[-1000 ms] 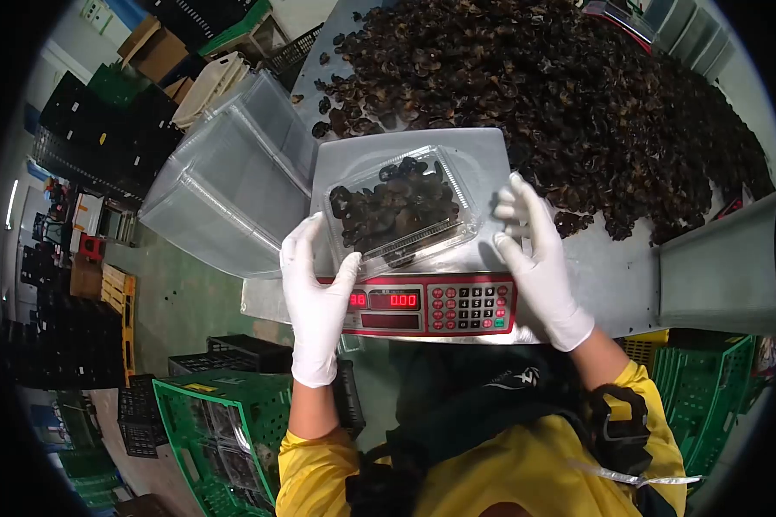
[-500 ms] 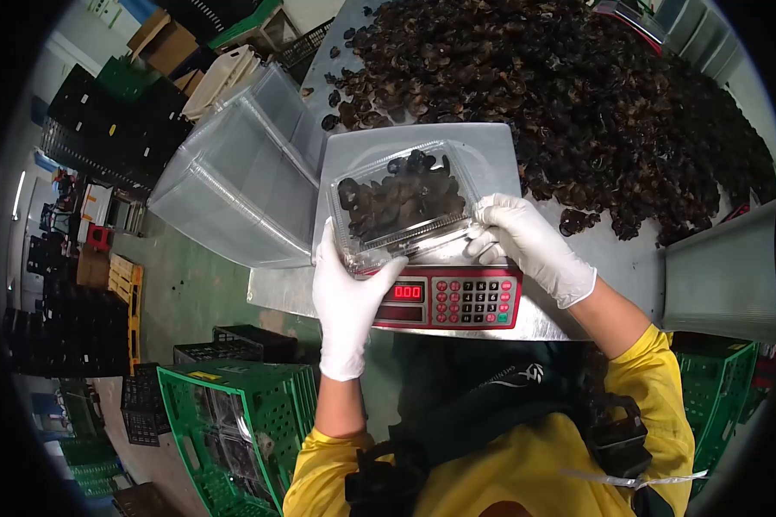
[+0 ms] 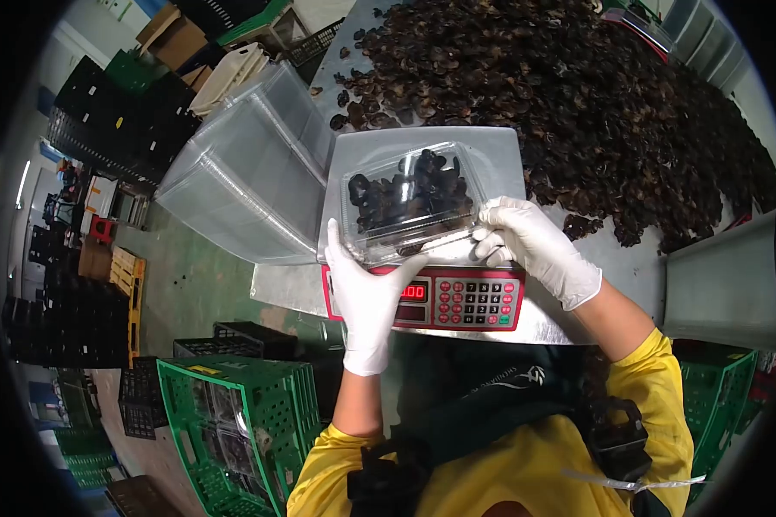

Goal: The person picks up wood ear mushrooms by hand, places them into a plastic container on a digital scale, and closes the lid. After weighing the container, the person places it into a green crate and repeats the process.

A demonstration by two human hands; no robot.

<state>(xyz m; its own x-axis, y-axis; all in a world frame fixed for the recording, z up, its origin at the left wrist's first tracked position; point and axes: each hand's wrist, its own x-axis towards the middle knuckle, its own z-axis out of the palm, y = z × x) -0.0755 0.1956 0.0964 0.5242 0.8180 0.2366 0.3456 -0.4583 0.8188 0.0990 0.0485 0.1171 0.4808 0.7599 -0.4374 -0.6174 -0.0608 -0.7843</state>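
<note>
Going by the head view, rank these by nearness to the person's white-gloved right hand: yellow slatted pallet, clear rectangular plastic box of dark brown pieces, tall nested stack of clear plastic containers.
Nearest to the right hand first:
1. Clear rectangular plastic box: just left of the hand.
2. Stack of clear plastic containers: farther left, beyond the box.
3. Yellow slatted pallet: far left.

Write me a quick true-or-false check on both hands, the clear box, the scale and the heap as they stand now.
1. The left hand wears a white glove. True.
2. The right hand is on the scale's keypad. False: the right hand is at the near right corner of the clear box.
3. The clear box contains dark pieces. True.
4. The scale's display is blank. False: the display shows lit red digits.
5. The large dark heap lies beyond the scale. True.
</note>
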